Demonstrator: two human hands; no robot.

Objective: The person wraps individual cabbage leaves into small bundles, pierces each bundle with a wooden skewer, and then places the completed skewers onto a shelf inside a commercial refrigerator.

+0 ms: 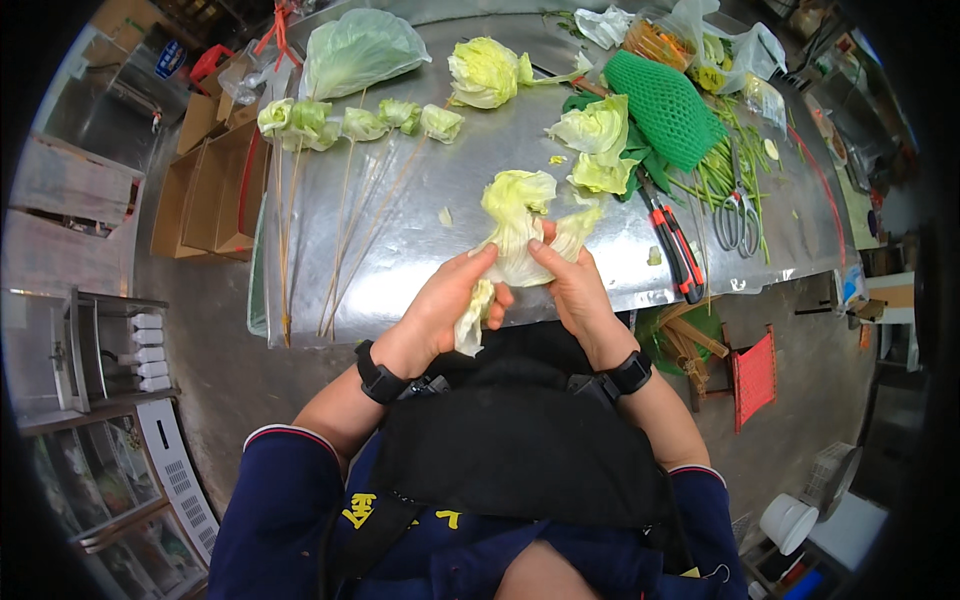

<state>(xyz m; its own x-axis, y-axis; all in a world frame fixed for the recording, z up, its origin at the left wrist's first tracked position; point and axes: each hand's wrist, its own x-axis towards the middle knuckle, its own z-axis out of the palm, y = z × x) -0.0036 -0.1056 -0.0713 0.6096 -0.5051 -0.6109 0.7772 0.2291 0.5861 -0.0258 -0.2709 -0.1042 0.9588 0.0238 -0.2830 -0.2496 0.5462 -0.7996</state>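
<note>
My left hand (454, 296) and my right hand (574, 281) hold a pale lettuce leaf (517, 217) between them, above the front edge of the steel table. A smaller curled leaf piece (472, 322) hangs from the fingers of my left hand. To the left, several rolled lettuce leaves (364, 124) sit on the tips of thin wooden skewers (341, 240). Loose lettuce leaves (600, 139) lie beyond my right hand. Farther back is a partly peeled lettuce head (486, 71), and left of it a lettuce (360, 52) wrapped in a thin plastic bag.
On the right of the table (442, 259) lie a red and black utility knife (675, 247), scissors (739, 214), green stems (720, 176) and a green foam net (664, 109). Cardboard boxes (217, 187) stand left on the floor. A red stool (754, 379) is below, right.
</note>
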